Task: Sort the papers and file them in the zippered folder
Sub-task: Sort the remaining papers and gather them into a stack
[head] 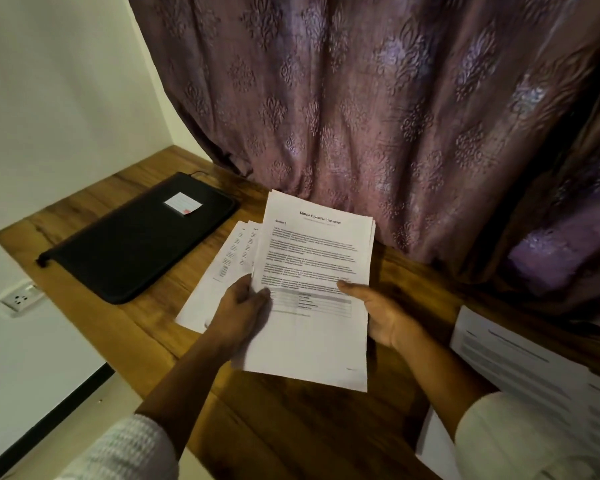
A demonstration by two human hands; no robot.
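Wooden desk [291,427], paper stack [312,271] lengthwise away.

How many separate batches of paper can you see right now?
3: a stack gripped by the left hand and right hand; fanned sheets on the table left of it; a pile at the table's right edge. More may be hidden underneath.

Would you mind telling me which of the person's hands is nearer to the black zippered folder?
Left. The left hand grips the paper stack at its left edge, just right of the folder; the right hand holds the opposite edge, farther away.
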